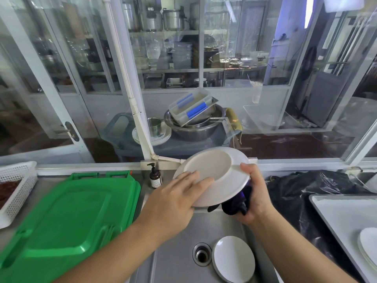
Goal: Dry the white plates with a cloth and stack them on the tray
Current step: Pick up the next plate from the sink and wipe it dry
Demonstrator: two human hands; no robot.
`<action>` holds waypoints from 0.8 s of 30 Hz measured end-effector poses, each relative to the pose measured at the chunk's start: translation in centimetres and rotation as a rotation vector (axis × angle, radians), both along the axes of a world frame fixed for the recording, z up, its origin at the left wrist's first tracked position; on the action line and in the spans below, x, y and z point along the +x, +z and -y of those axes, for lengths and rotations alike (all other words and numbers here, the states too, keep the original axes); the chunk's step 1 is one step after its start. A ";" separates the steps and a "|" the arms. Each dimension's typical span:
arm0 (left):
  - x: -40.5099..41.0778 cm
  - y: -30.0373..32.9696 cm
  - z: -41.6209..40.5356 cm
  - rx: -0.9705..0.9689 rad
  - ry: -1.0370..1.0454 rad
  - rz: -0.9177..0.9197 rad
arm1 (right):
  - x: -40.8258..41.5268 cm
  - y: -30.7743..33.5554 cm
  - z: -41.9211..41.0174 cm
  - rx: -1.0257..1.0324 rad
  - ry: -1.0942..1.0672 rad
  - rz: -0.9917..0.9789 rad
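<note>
A round white ceramic plate point(212, 176) held tilted above the stainless steel sink point(179, 252), underside towards the viewer; the left hand point(175, 199) lies with straight fingers flat across the plate's near rim, steadying it; the right hand point(255, 193) has its thumb over the far rim and its fingers curled round a dark purple cloth point(234, 205) bunched beneath the plate; a short stack of white plates point(233, 259) waits in the basin beside the drain point(202, 254); dried plates point(368, 248) lie on the pale rectangular tray point(336, 213) at right; green plastic boards point(67, 217) occupy the table at left. The plate is judged stiff, brittle and, if wet, slippery; it is best taken by opposite rims, with the cloth between palm and glaze.
</note>
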State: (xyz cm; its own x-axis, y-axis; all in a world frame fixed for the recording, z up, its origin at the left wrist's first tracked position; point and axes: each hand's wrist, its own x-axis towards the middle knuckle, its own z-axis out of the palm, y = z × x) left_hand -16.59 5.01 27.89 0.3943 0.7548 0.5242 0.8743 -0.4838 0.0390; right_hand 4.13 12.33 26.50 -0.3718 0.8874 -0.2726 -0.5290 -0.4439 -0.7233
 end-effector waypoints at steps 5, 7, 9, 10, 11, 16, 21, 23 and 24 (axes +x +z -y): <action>-1.2 -0.2 -0.3 -0.175 -0.092 0.135 | 0.7 -0.4 -0.1 0.022 0.030 -0.119; -1.6 -0.3 -0.6 -0.230 -0.116 0.298 | 0.9 -0.7 -0.3 0.039 0.028 -0.137; -1.7 -0.8 -0.9 -0.245 -0.086 0.517 | 0.9 -1.0 -0.3 0.047 0.015 -0.148; -1.7 -1.1 -1.1 -0.260 -0.036 0.653 | 0.9 -1.1 -0.3 0.049 0.008 -0.152; -1.6 -1.4 -1.3 -0.299 0.042 0.809 | 1.0 -1.3 -0.4 0.047 0.001 -0.153; -0.7 -1.5 -2.6 -0.777 0.225 1.703 | 1.2 -1.6 -0.8 0.027 -0.015 -0.177; 0.1 -1.0 -2.8 -1.047 0.039 2.137 | 1.2 -2.2 -1.1 0.025 -0.007 -0.177; 0.7 -1.2 -2.7 -1.046 0.013 2.215 | 1.2 -2.5 -1.1 0.018 -0.009 -0.167; 0.9 -1.2 -2.6 -1.033 0.013 2.244 | 1.1 -2.6 -1.1 0.021 -0.009 -0.161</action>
